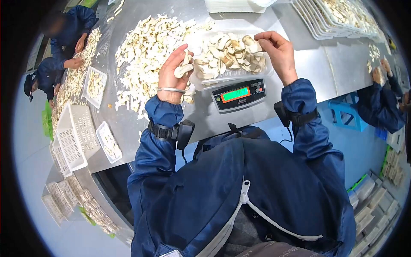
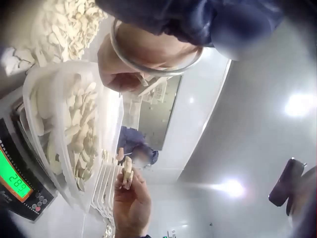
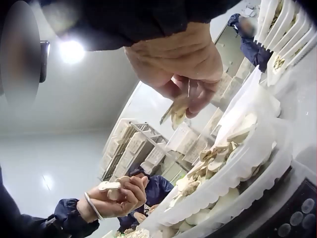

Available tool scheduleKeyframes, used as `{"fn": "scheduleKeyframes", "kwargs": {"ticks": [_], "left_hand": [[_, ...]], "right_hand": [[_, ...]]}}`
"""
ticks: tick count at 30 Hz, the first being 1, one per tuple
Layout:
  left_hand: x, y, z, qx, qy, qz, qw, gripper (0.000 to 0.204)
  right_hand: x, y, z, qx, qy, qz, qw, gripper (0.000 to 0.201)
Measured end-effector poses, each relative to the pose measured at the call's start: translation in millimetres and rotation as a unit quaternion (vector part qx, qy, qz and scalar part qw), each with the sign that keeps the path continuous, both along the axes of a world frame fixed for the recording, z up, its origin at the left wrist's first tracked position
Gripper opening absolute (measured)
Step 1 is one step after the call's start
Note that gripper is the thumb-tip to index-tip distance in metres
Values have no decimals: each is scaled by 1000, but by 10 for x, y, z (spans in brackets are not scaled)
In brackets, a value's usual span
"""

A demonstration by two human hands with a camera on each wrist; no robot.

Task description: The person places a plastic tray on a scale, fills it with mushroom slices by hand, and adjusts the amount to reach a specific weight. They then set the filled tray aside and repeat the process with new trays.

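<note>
Left hand [image 1: 172, 68]: fingers curled round a few pale slices [image 1: 184, 69], held just left of the tub; a loosened grip could let one drop, probably onto the heap. Right hand [image 1: 280, 55]: thumb and fingertips drawn together, pinching a pale slice [image 3: 178, 111], possibly two, above the tub's right end; a slip outward could land it beyond the rim, on the counter. Clear plastic tub [image 1: 207, 81]: one, seated on the scale, well filled with piled slices [image 1: 231, 53]; further pieces laid on top may slide over the side. Scale [image 1: 238, 95]: black, green display lit, figures seemingly 289 in the left wrist view, decimal point unclear; a wrist or sleeve leaning on the tub would likely falsify the reading. Loose heap [image 1: 145, 47]: slices spread left of the tub, some close beside it; one wedged against the tub or under it might skew the weight. Steel counter [image 1: 349, 64]: beneath all the above. Stacked white trays [image 1: 309, 20]: farther right, filled with slices, well apart from the scale, little hazard judged there.
</note>
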State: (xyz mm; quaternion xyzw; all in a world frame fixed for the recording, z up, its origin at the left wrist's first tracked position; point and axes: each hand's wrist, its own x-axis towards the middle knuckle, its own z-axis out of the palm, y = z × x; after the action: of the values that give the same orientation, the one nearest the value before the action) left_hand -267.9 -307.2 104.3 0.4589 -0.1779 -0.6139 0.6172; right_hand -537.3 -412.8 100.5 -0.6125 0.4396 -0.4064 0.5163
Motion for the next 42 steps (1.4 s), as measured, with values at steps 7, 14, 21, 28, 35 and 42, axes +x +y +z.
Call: {"fn": "scheduleKeyframes", "kwargs": {"ticks": [7, 14, 21, 28, 35, 42], "left_hand": [[-61, -17, -62, 30, 84, 26, 996, 37], [-66, 2, -62, 36, 59, 25, 997, 36], [-124, -2, -23, 40, 46, 11, 998, 35], [-167, -10, 30, 38, 51, 1, 998, 36], [-178, 2, -10, 8, 97, -27, 995, 35], [-477, -17, 82, 9, 142, -61, 988, 29]], "right_hand": [[200, 49, -71, -96, 72, 4, 993, 13], [216, -59, -101, -25, 1, 20, 999, 14], [213, -51, -25, -10, -5, 65, 998, 14], [170, -49, 67, 25, -65, 53, 996, 15], [131, -119, 412, -32, -110, 66, 991, 17], [579, 124, 552, -87, -96, 156, 979, 15]]}}
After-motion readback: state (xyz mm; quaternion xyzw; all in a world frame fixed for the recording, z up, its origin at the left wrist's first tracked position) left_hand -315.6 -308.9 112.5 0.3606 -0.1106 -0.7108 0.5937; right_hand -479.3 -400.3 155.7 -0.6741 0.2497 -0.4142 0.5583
